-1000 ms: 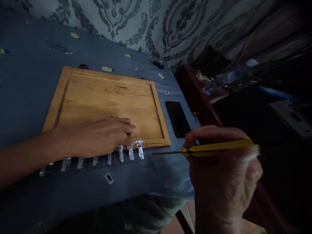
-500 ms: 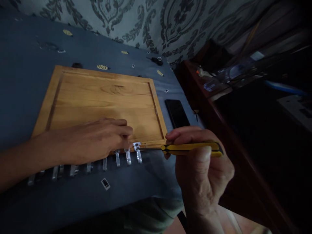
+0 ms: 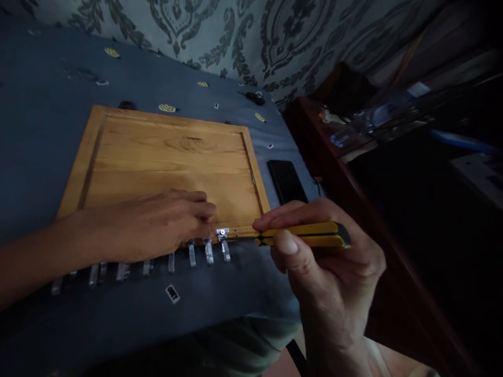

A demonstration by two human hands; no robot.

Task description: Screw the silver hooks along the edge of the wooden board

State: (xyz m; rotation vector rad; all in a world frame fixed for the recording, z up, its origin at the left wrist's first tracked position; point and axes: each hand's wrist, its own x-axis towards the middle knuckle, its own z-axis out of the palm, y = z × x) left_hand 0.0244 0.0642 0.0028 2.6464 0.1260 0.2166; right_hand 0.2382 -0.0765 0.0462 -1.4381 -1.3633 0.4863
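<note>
A framed wooden board lies flat, with several shiny metal hooks along its near edge, hanging past it. My left hand rests over that edge, its fingers curled down and pinched at the hook nearest the right end; the fingertips are partly hidden. In my right hand, thumb and fingers grip the yellow and black handle of a screwdriver. It points left, toward the bright screw in the end hook's plate. Its thin shaft is hard to make out, so contact with the screw cannot be told.
A black phone lies right of the board on the blue patterned cloth. Keys lie farther back. A dark wooden furniture edge stands on the right, with a clear plastic bottle beyond it.
My right hand has shifted slightly left with the screwdriver, its thumb farther forward along the handle, fingers turned. My left hand stays at the same hook.
</note>
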